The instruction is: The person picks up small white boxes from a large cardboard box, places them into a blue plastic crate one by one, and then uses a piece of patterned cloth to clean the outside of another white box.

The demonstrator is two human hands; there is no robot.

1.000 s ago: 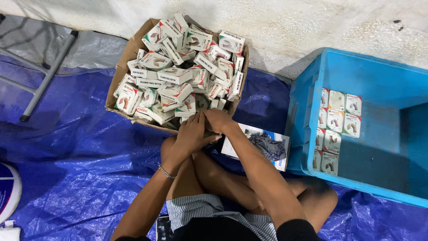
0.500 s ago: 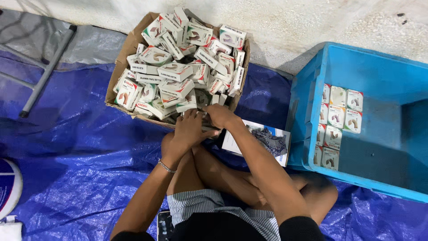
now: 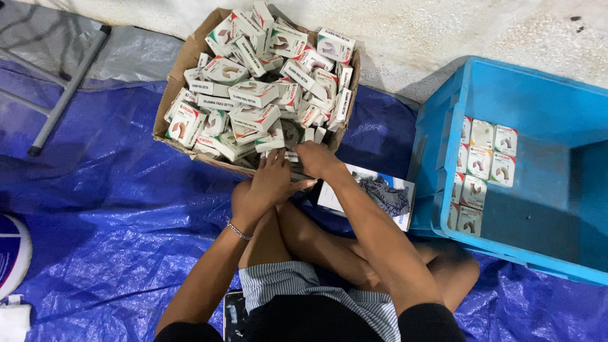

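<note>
Risk entry: left hand (image 3: 269,183) and right hand (image 3: 318,159), grip contents hidden, meet at the overfilled brown cardboard carton (image 3: 180,63) of small white boxes (image 3: 253,95), twelve o'clock of the lap; jostled heap may spill onto blue tarpaulin (image 3: 95,209).

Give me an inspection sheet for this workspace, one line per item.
Surface: crinkled blue tarp on the floor.
Job's things: cardboard box heaped with small white cartons; blue crate with a few cartons stood in rows.
Clutter: printed booklet beside the knee; a white tub at the left edge.
Hands: left hand and right hand together at the box's near edge; what they hold is hidden.
Cables: nothing seen.
Surroundings: pale concrete floor; metal frame on grey sheeting.
</note>
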